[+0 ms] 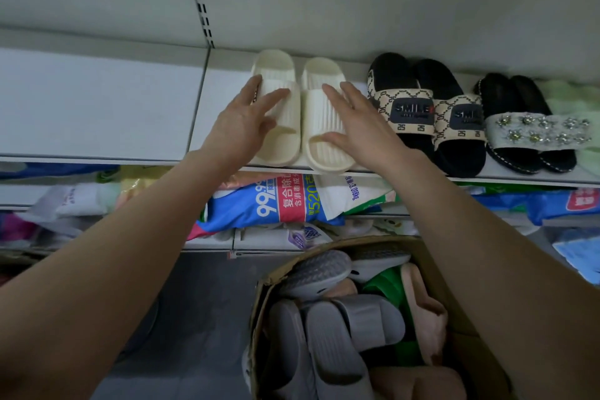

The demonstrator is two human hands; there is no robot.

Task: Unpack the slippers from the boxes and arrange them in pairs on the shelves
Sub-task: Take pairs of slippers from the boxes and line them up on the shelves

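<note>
Cream slippers [321, 153] being paired on the shelf [97, 101].
Left hand [240, 127], right hand [360, 130] laid flat, grips released; another matched pair is likely needed from the box [467, 344].

Cream slippers [302, 114]; grey slippers [328, 344]

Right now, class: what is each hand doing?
Left hand: open, over the left cream slipper.
Right hand: open, over the right cream slipper.
</note>
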